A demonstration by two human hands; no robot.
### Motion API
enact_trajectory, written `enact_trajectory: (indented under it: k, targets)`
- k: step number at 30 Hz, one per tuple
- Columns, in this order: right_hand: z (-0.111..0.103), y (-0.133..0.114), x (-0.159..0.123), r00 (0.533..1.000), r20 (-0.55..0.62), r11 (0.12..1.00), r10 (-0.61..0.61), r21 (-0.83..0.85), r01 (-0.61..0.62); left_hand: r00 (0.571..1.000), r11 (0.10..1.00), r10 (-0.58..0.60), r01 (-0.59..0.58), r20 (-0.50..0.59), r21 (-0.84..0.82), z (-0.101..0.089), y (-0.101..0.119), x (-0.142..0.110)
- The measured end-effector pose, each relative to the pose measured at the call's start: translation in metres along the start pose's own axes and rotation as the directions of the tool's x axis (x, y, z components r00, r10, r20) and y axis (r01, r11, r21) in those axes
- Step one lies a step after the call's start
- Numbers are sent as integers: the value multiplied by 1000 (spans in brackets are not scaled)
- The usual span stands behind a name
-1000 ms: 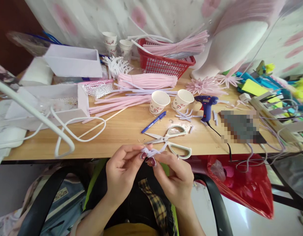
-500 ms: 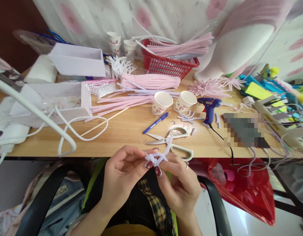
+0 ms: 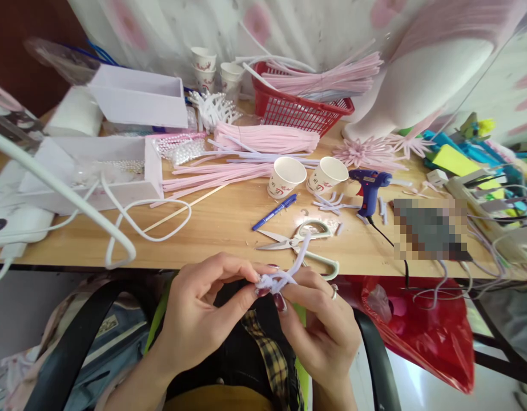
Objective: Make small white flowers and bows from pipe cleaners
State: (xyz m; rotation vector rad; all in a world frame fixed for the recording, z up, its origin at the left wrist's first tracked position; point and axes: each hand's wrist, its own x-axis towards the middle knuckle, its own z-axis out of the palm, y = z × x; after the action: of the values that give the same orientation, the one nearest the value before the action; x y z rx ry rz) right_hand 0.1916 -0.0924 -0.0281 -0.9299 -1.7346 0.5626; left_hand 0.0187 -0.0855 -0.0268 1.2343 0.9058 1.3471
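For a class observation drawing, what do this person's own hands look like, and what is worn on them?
The left hand and right hand are both ungloved. The thumbnails are glossy dark red. A silver-coloured ring circles a finger of the right hand.

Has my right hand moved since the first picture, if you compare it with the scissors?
Yes: judged against the scissors, the right hand has moved a little rightward and lower in the view.
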Motion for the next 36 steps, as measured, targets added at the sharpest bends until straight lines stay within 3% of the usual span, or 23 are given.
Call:
enact_trajectory:
  k: [4,12,16,21,29,32,36]
  targets:
    - [1,0,1,1000,-1,1000,26,13,-26,994,985,109,-107,-8,134,1,0,-3]
    - [3,-1,1,1000,-9,1000,28,-9,-28,994,989,77,-67,-73,133,6,-2,-8]
    - [3,-2,2,1000,-3,1000,17,-21,-17,969,954,220,-190,-110,231,9,-5,-9]
    - [1,-4,2,998,9,996,61,68,-62,889,804,458,-423,19,418,8,-7,-6]
    - [3,2,-4,992,-4,984,128,124,-127,825,651,545,-529,150,544,6,-10,0]
    - [4,3,-4,989,-16,978,149,151,-145,845,713,525,-502,103,489,9,-13,-3]
    - [5,2,-3,986,-23,970,163,184,-157,923,882,378,-336,-69,331,14,-18,-10]
